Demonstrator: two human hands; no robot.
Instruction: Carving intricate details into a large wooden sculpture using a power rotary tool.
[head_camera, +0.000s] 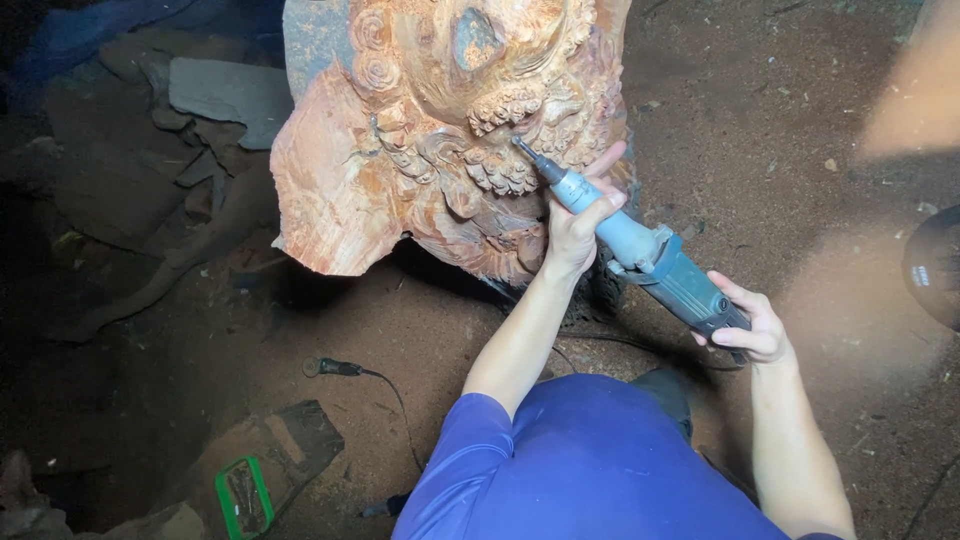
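A large reddish wood carving (420, 140) with curls and scroll shapes stands on the dirt floor. I hold a blue-grey electric die grinder (640, 255) against it, its bit touching the carved curls near the middle. My left hand (580, 220) wraps around the tool's front neck close to the bit. At the back end of the tool's body my right hand (755, 325) keeps its grip. My blue sleeves and lap fill the lower middle of the view.
A black cable with a plug (340, 367) lies on the sawdust-covered floor at lower left. A small green-framed object (243, 497) sits near wood scraps. Flat stones and offcuts (225, 95) lie at upper left. A dark round object (935, 265) is at the right edge.
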